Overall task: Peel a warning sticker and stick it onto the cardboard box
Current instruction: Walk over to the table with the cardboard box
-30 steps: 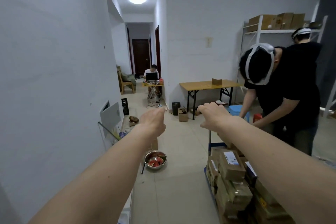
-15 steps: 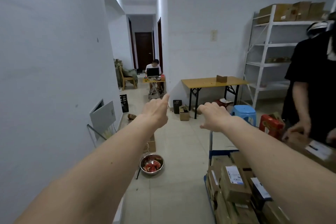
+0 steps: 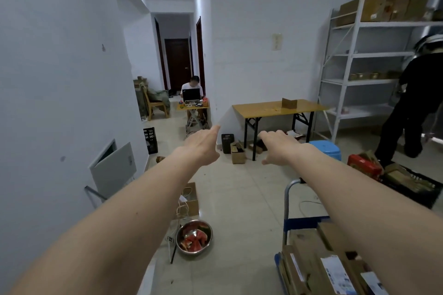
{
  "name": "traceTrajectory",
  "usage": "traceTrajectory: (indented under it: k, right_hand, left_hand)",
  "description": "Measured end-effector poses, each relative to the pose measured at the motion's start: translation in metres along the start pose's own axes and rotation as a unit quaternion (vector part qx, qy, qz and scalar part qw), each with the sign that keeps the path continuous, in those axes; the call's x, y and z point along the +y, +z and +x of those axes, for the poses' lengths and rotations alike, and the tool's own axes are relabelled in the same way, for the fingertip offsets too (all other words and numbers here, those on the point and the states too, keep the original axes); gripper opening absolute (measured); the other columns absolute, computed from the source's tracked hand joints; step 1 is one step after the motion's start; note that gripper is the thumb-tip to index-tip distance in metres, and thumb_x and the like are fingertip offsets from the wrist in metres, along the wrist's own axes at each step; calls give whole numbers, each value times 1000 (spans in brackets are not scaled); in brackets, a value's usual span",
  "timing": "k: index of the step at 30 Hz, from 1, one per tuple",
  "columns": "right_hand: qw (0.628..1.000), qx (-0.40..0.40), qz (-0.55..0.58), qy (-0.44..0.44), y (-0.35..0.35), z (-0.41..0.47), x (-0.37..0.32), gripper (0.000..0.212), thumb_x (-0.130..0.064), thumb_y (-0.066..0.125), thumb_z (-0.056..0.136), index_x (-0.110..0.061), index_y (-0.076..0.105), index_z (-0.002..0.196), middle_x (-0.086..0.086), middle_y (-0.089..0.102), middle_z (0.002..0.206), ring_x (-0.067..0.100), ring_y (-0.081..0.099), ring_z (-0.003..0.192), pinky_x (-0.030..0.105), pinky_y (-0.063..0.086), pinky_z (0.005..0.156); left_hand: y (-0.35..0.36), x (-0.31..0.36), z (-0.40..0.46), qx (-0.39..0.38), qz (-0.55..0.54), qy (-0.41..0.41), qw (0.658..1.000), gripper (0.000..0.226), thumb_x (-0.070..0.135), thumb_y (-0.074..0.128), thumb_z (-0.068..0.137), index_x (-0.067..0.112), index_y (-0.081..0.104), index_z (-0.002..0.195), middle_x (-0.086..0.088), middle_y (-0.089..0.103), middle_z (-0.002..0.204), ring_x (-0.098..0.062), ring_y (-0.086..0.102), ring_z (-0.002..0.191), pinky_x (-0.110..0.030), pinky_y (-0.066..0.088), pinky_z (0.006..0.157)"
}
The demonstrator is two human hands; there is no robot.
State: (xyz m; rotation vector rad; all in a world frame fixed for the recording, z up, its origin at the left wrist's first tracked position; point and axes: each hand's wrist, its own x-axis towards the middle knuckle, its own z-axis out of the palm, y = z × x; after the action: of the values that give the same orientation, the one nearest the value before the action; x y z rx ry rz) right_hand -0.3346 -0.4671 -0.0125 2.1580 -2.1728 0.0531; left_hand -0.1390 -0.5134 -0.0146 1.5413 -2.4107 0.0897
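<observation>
Both my arms stretch straight out in front of me at chest height. My left hand [image 3: 203, 146] is flat with its fingers extended and holds nothing. My right hand [image 3: 279, 148] is spread palm down, also with nothing in it. Several cardboard boxes [image 3: 318, 263] with white labels are stacked on a blue trolley [image 3: 291, 223] at the lower right, under my right forearm. No warning sticker is visible.
A steel bowl of watermelon rinds [image 3: 194, 237] and an open small box [image 3: 189, 201] lie on the floor ahead. Farther off stand a wooden folding table [image 3: 275, 108], a blue stool [image 3: 326, 147] and white shelving [image 3: 354, 55]. A person in black [image 3: 412, 108] walks at right; another sits down the corridor [image 3: 191, 90].
Both hands went from loose fists to spread fingers. The person in black stood up from the trolley and moved away to the far right. The view shifted slightly, lower on the floor.
</observation>
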Motion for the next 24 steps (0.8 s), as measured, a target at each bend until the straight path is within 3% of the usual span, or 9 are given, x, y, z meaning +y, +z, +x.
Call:
traceTrajectory:
  k: [5, 10, 19, 24]
  right_hand:
    - [1000, 25, 0, 15, 1, 97, 3, 56, -27, 65, 83, -12, 39, 131, 11, 50, 131, 32, 43, 122, 45, 39, 97]
    - [1000, 2, 0, 24, 27, 174, 20, 61, -30, 67, 82, -12, 39, 133, 12, 48, 134, 33, 42, 125, 47, 39, 101]
    - [1000, -10, 0, 22, 42, 328, 87, 65, -29, 70, 80, -12, 37, 134, 12, 46, 135, 33, 40, 125, 48, 39, 101]
    - [1000, -2, 2, 25, 33, 415, 142, 67, -32, 67, 82, -13, 35, 137, 11, 44, 139, 33, 38, 129, 49, 37, 103]
  left_hand:
    - [17, -43, 97, -12, -17, -1, 1000, 78, 12, 61, 83, 18, 17, 147, -14, 59, 117, -31, 58, 101, -46, 54, 83]
    - [56, -58, 175, -32, 2, 17, 999, 77, 14, 61, 84, 18, 17, 147, -13, 59, 120, -31, 58, 101, -39, 51, 77]
    - [109, -63, 336, -40, -3, 13, 999, 80, 19, 64, 83, 21, 16, 147, -11, 60, 120, -29, 58, 103, -40, 53, 80]
    - [119, -49, 443, -9, -18, -2, 1000, 77, 21, 61, 84, 21, 17, 147, -8, 60, 117, -27, 58, 99, -38, 52, 75]
